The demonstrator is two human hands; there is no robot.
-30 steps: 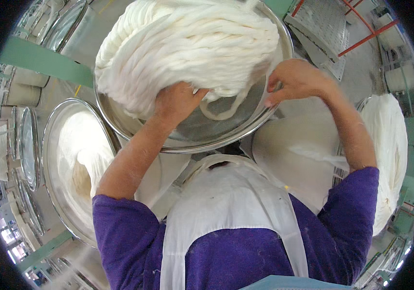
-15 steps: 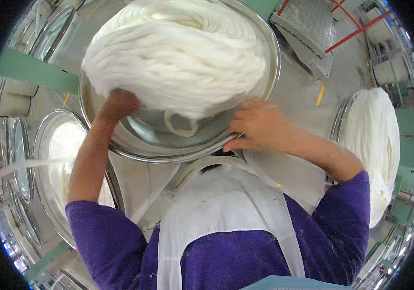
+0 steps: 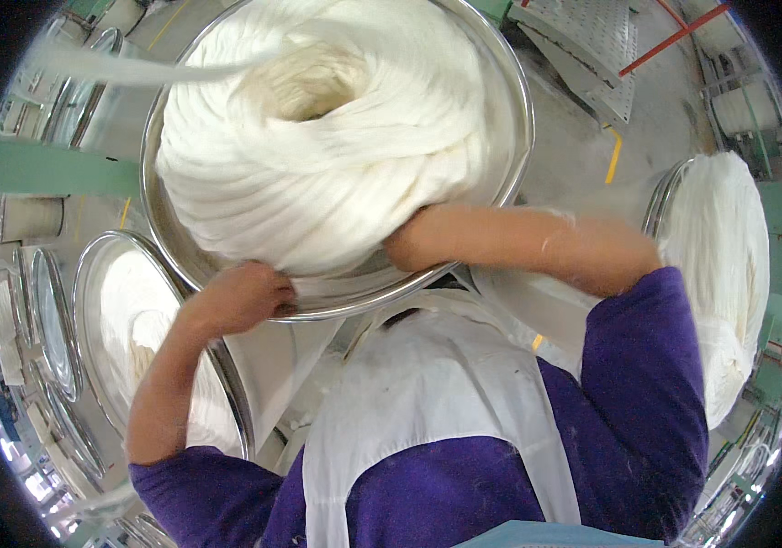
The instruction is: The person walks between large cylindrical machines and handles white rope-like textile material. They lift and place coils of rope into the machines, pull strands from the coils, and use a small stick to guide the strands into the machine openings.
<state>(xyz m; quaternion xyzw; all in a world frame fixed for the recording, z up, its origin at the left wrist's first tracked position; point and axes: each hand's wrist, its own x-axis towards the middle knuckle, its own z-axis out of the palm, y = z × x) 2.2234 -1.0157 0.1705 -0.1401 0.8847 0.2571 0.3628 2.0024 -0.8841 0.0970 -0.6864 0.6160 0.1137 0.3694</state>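
A large round can (image 3: 523, 137) with a shiny metal rim stands in front of me, holding a thick coil of white fibre sliver (image 3: 318, 196) with a hole in its upper part. My left hand (image 3: 249, 297) is at the near-left rim, its fingers curled inward by the coil's lower edge; what they grip, if anything, is hidden. My right hand (image 3: 409, 236) reaches in over the near-right rim and presses against the coil's side. Its fingers are hidden behind the sliver. A loose white strand (image 3: 135, 69) stretches leftward from the coil's top, blurred.
Another can (image 3: 89, 260) with white sliver stands close at my left. At right, a can heaped with sliver (image 3: 724, 274) stands beside my arm. A green beam (image 3: 53, 169) runs at left; a perforated metal step (image 3: 583, 55) and red rail (image 3: 674, 41) lie beyond.
The coil has turned and settled, so its hole shows more fully. My left hand moved down to the near rim; my right hand went from the rim in against the coil. The small sliver loop is covered.
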